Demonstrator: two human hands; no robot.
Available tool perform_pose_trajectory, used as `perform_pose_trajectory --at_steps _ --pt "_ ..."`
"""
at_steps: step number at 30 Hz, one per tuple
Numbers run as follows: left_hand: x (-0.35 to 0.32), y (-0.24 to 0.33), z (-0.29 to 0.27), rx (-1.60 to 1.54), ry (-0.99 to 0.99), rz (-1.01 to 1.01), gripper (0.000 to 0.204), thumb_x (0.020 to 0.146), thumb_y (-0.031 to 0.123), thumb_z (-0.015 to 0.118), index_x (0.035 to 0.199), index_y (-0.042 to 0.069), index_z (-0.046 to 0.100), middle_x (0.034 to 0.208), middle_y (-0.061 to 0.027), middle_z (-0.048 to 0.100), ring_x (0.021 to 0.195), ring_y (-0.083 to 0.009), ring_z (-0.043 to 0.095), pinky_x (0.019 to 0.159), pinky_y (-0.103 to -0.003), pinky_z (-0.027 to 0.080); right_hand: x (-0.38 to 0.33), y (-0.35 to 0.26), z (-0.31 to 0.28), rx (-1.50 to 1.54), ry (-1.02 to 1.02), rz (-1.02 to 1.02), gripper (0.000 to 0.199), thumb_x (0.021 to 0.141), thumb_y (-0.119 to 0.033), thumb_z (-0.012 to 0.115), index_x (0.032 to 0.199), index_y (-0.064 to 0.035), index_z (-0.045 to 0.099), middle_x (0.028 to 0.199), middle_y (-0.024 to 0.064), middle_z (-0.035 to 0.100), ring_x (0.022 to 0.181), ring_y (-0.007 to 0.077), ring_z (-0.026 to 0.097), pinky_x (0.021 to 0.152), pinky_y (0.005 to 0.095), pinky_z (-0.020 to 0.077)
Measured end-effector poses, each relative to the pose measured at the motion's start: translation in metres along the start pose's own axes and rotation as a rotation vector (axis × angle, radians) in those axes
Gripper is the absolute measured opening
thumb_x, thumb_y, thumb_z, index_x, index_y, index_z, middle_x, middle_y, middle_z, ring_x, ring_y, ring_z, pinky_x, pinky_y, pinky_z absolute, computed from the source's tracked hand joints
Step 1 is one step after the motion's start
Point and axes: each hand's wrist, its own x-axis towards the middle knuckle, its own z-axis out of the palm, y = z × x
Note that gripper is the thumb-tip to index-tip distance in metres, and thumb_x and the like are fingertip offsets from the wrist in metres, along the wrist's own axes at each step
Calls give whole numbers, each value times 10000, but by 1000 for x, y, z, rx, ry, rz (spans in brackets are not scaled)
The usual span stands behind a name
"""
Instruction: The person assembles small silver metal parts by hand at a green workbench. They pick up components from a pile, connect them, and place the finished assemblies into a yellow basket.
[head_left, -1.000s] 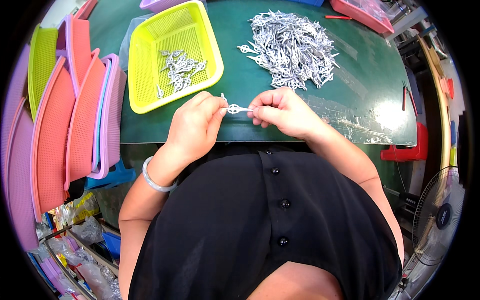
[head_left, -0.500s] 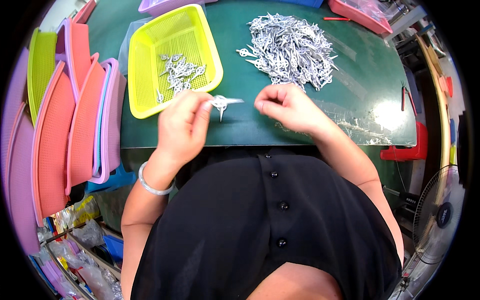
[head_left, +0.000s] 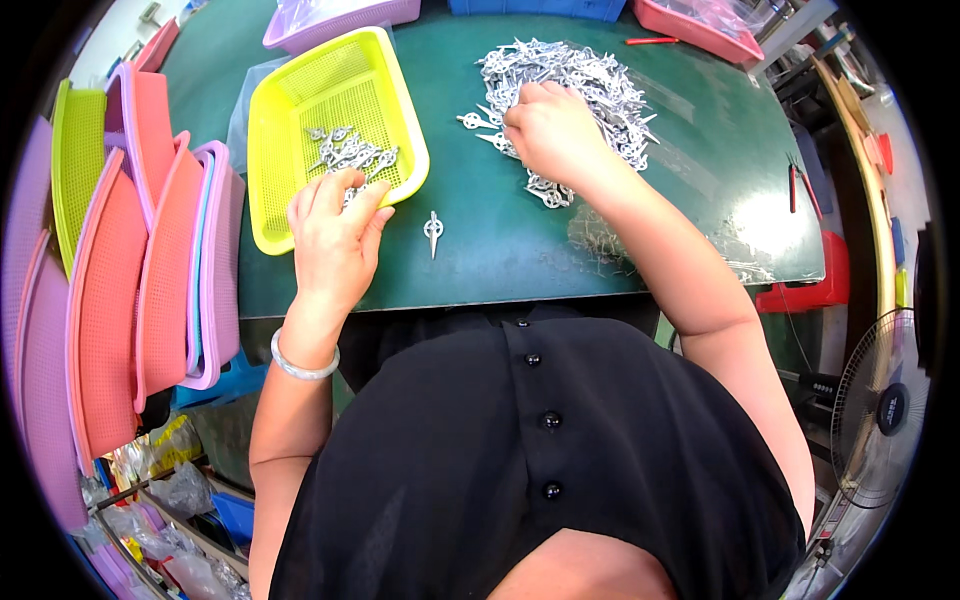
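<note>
My left hand (head_left: 335,235) is over the near rim of a yellow-green mesh basket (head_left: 412,150), fingers bent but apart, with nothing seen in them. Inside the basket lie several small silver metal parts (head_left: 350,152), each with a ring-shaped head and a pointed end. A single part of this kind (head_left: 433,233) lies on the green table, right of my left hand. My right hand (head_left: 555,135) reaches onto a large heap of the same parts (head_left: 610,95). Its fingers are curled together against the heap, and the fingertips are partly hidden.
Stacked pink, purple and green baskets (head_left: 105,300) stand at the left. Along the far edge are a purple basket (head_left: 345,25), a blue bin (head_left: 540,8) and a pink tray (head_left: 700,35). Red-handled pliers (head_left: 795,190) lie at the right, and a fan (head_left: 880,410) stands beyond.
My left hand has moved to the basket's near rim and no longer holds metal parts. My right hand has gone forward to the heap. One part now lies on the table.
</note>
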Motion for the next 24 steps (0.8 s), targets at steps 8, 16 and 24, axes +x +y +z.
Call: perform_pose_trajectory --at_steps 8,16,24 --pt "1 3 -16 10 54 -54 242 670 91 652 909 71 622 937 -94 538 906 -261 498 777 -366 362 6 5 12 117 -103 28 88 700 -117 568 756 -98 634 792 57 546 818 244 506 713 385 369" --pt "7 49 6 -1731 -424 -966 335 918 241 388 1138 -2 457 796 -72 560 645 -116 528 545 -211 427 -23 -13 -37 873 58 -288 84 723 1 601 799 -29 582 836 83 550 733 222 558 613 288 453" --pt "29 67 35 -2015 -562 -898 178 846 88 531 1001 4 506 777 -69 581 664 -125 579 585 -226 491 -55 -17 -39 908 280 -159 157 735 -27 619 890 -52 620 856 62 564 741 165 565 619 260 461"
